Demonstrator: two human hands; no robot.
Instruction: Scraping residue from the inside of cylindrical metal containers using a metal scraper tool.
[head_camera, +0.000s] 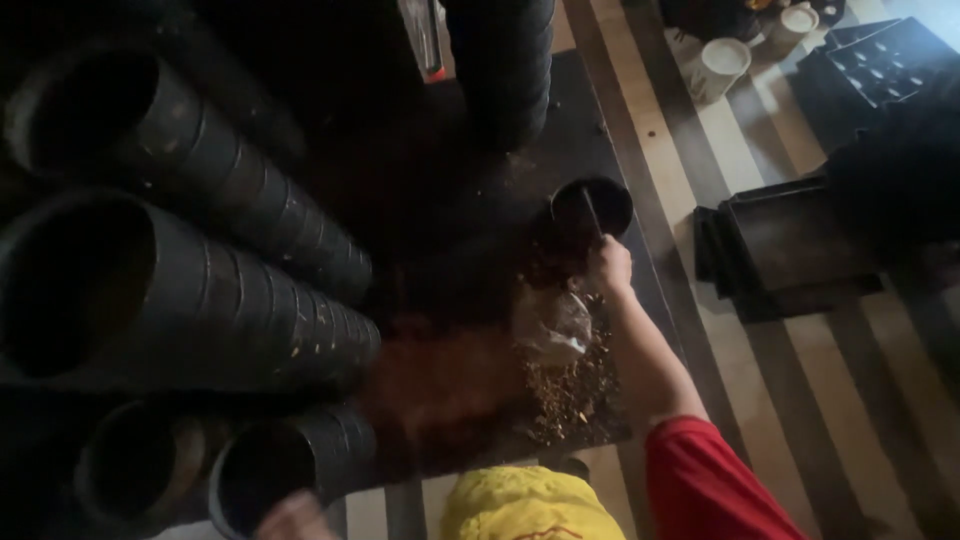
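Note:
My right hand (609, 265), at the end of a red-sleeved arm, is closed around a thin dark tool (592, 212). The tool reaches into a small black pot (592, 205) standing on a dark mat (570, 130). Just below the hand lie a crumpled clear plastic bag (550, 325) and a pile of brownish soil mix (575, 385). Only the top of my left hand (292, 518) shows at the bottom edge. It sits against the rim of a stack of black pots (290, 460) lying on its side, and its fingers are hidden.
More long stacks of black pots (200, 300) lie at the left, and one stands upright at the top (505, 60). On the striped floor to the right are black trays (790, 245), a dark crate (885, 60) and white cups (722, 65). The light is dim.

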